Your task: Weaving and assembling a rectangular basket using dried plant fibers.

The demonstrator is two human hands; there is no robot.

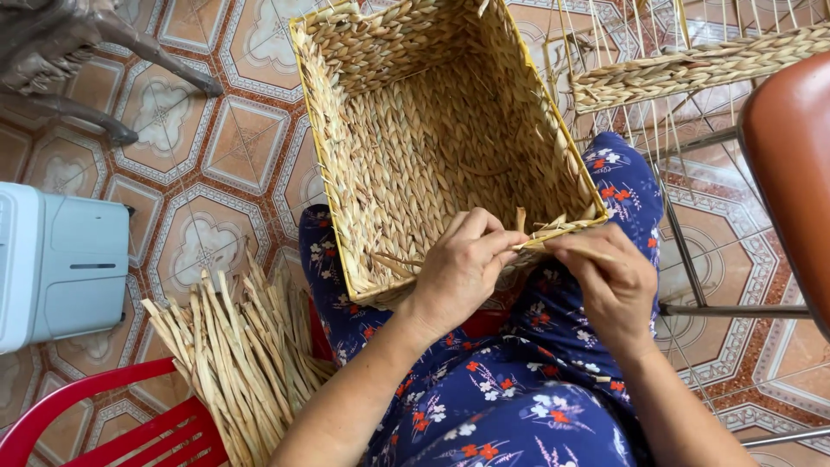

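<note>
Rim-weaving step: left hand [462,268] pinches a straw strand [553,232] at the basket [432,130] rim on the lap; right hand [609,281] beside it pinches a thin strand end. Next move probably calls for tucking that strand tight under the rim braid.

clothing: dark blue fabric [519,398] | print: small red, white and pale blue flowers | arms: bare, no sleeves | left hand [462,268], right hand [609,285]: no rings, no gloves

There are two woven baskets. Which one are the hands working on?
The big rectangular basket lying on the lap: the left hand and right hand pinch its near rim. The other woven piece sits untouched at upper right.
</note>
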